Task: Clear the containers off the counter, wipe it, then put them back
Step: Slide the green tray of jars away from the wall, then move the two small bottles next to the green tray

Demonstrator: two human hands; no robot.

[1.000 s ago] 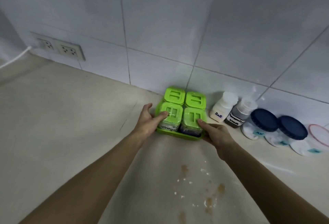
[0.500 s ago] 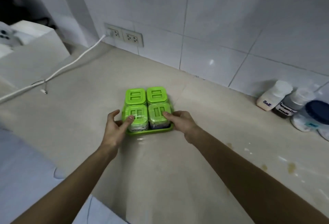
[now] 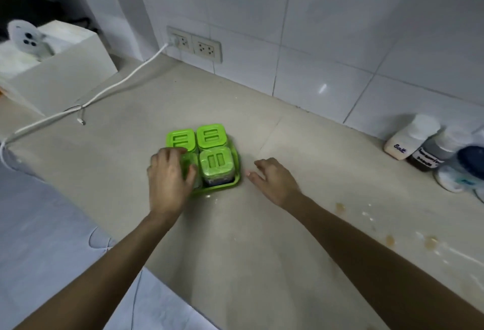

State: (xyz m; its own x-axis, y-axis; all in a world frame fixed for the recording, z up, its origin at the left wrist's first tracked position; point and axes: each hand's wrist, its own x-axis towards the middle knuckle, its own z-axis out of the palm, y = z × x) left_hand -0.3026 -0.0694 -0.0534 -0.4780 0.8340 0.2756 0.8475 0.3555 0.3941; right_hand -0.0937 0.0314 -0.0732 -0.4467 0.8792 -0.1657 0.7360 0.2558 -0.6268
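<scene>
Square green-lidded jars fill a glossy plastic tray on the smooth table. The tray lies under the slack, flat-fingered left grip and just left of the wide, empty right grip.

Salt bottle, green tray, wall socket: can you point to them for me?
salt bottle (image 3: 400, 146), head view, on its labelled body.
green tray (image 3: 221, 188), head view, on its front rim.
wall socket (image 3: 207, 48), head view, on the right outlet's face.
</scene>
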